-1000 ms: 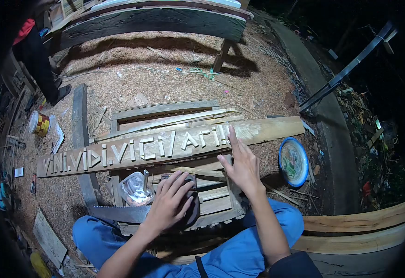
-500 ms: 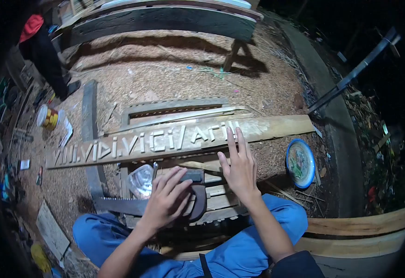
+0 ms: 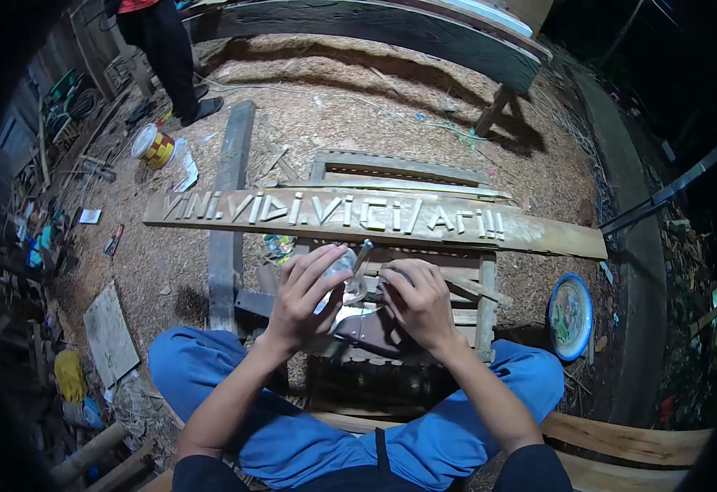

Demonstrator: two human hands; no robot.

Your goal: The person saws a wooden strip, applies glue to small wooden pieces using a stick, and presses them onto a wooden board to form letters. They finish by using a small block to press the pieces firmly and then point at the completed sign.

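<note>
My left hand point(image 3: 299, 297) has its fingers curled around a clear plastic container point(image 3: 344, 264), whose shiny side shows past the fingertips. Just beyond it a thin metal rod point(image 3: 364, 252) with a wider end slants upward. My right hand point(image 3: 421, 302) is closed over a dark object that its fingers mostly hide. Below both hands lies a handsaw with a dark brown handle point(image 3: 368, 331); its blade point(image 3: 253, 305) runs off to the left. Ahead lies a long wooden board point(image 3: 539, 231) bearing raised letters that read "VINI.VIDI.VICI/Ari!!!".
A slatted wooden frame point(image 3: 486, 312) lies under the tools. To the right is a blue-rimmed basin point(image 3: 586, 316). A paint bucket point(image 3: 153, 148) and a grey beam point(image 3: 235, 156) are at left. Another person's dark-trousered legs point(image 3: 164, 57) stand near a large bench point(image 3: 358, 34).
My left hand has moved onto the clear plastic container and lifted it beside the saw. My right hand has come down from the board and curled its fingers. The view has shifted left.
</note>
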